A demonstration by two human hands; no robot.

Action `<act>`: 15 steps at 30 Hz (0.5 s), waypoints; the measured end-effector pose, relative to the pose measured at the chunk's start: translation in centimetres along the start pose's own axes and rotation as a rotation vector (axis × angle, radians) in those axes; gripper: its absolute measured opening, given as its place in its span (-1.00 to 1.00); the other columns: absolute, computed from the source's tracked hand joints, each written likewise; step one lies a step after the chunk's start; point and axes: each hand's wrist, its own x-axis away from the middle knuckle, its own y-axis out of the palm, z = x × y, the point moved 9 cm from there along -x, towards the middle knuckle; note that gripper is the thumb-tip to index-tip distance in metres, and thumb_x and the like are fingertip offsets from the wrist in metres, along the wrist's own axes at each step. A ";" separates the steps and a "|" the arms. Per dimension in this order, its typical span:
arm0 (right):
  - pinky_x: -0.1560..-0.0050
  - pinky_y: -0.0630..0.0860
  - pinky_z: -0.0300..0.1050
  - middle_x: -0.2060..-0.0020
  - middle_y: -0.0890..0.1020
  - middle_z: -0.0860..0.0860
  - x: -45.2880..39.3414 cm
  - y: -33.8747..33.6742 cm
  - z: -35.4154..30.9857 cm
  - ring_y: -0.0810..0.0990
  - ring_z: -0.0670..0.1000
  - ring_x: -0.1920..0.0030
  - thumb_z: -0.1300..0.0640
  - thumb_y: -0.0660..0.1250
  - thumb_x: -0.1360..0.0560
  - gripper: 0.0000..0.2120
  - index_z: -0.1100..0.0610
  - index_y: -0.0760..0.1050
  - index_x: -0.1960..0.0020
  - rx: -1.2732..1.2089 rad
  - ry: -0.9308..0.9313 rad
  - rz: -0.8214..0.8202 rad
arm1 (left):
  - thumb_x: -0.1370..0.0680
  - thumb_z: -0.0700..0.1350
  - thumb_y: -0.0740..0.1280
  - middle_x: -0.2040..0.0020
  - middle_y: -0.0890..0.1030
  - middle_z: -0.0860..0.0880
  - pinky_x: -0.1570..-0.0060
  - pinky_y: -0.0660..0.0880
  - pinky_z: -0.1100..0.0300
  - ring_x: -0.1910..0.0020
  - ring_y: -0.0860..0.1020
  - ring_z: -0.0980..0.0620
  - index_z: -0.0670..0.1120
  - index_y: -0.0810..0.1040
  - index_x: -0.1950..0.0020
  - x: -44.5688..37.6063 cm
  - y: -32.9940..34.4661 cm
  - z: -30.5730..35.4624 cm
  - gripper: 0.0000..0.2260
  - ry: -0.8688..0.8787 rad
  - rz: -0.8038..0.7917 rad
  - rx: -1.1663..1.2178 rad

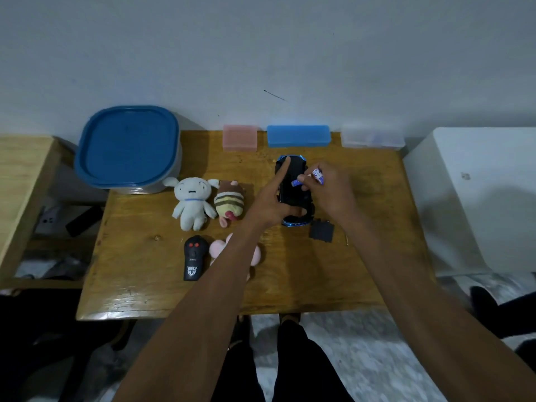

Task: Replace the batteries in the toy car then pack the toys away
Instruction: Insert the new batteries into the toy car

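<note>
Black toy car (294,195), blue-edged, upturned

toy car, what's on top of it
The left hand holds the toy car, index finger along it; the right hand pinches batteries over it. Both hide the battery bay.

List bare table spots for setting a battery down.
Bare: right strip of table, from clear box past battery cover; front-left corner beside remote. Crowded: middle, with white plush, toy car, left hand, right hand holding batteries.
</note>
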 end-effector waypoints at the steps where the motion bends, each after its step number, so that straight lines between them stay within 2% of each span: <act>1: 0.07 0.63 0.14 0.26 0.68 -0.01 0.2 -0.1 0.0 0.68 0.02 0.18 0.04 0.44 -0.54 -0.82 0.12 0.52 0.01 0.014 -0.003 0.032 | -0.41 -0.31 0.58 -0.46 0.40 0.07 -0.32 0.52 -0.09 -0.39 0.47 -0.06 0.20 0.03 -0.65 0.0 0.0 0.0 0.04 0.005 0.006 0.000; 5: 0.22 0.64 0.13 0.28 0.65 0.00 1.0 -0.6 0.5 0.68 0.01 0.26 -0.05 0.49 -0.48 -0.74 0.09 0.50 0.06 0.024 0.046 0.185 | -0.43 -0.33 0.56 -0.38 0.40 0.17 -0.26 0.57 0.03 -0.35 0.51 0.00 0.15 0.02 -0.66 0.0 0.0 0.2 0.02 0.040 0.005 -0.002; 8: 0.29 0.61 -0.01 0.29 0.62 -0.03 1.6 -0.9 0.9 0.64 0.00 0.29 -0.09 0.52 -0.44 -0.69 0.09 0.50 0.07 -0.006 0.098 0.274 | -0.43 -0.34 0.55 -0.37 0.39 0.18 -0.21 0.59 0.12 -0.29 0.52 0.06 0.15 0.04 -0.66 0.1 -0.1 0.3 0.01 0.047 0.009 0.002; 11: 0.33 0.50 -0.21 0.29 0.58 -0.11 2.0 -1.0 1.5 0.57 -0.13 0.31 -0.07 0.54 -0.43 -0.70 0.12 0.54 0.08 -0.059 0.166 0.307 | -0.42 -0.34 0.57 -0.39 0.39 0.17 -0.28 0.56 0.00 -0.33 0.50 0.06 0.16 0.05 -0.65 0.1 0.0 0.2 0.01 0.045 0.004 -0.002; 15: 0.35 0.52 -0.30 0.25 0.61 -0.06 2.2 -0.9 1.8 0.58 -0.14 0.29 -0.01 0.53 -0.46 -0.76 0.12 0.55 0.06 -0.119 0.193 0.303 | -0.40 -0.33 0.58 -0.43 0.39 0.09 -0.31 0.54 -0.10 -0.37 0.51 -0.05 0.18 0.06 -0.65 0.1 0.1 0.2 0.03 0.043 0.020 0.005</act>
